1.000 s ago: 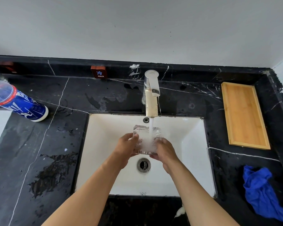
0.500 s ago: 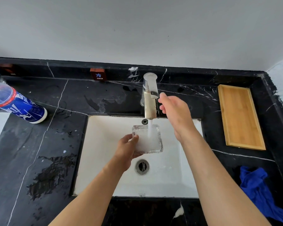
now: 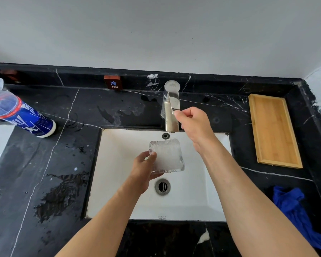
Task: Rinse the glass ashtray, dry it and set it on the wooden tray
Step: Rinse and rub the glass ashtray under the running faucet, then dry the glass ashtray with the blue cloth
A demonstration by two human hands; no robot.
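Observation:
The square glass ashtray [image 3: 167, 155] hangs over the white sink [image 3: 119, 182], just below the faucet spout. My left hand [image 3: 144, 169] grips it by its left edge, thumb on top. My right hand [image 3: 194, 123] is up at the metal faucet [image 3: 171, 106], fingertips pinched on the end of its lever. No water stream shows under the spout. The wooden tray [image 3: 274, 130] lies bare on the black counter at the right. A crumpled blue cloth [image 3: 295, 210] lies on the counter at the lower right.
A blue and white bottle [image 3: 24, 115] lies on its side at the far left of the black marble counter [image 3: 44, 164]. Water puddles sit on the counter left of the sink. A small red "COLD" sign [image 3: 113, 82] stands on the back ledge.
My right hand left the ashtray, rose to the faucet and closed on its lever. The water stream has stopped. My left hand alone holds the ashtray now.

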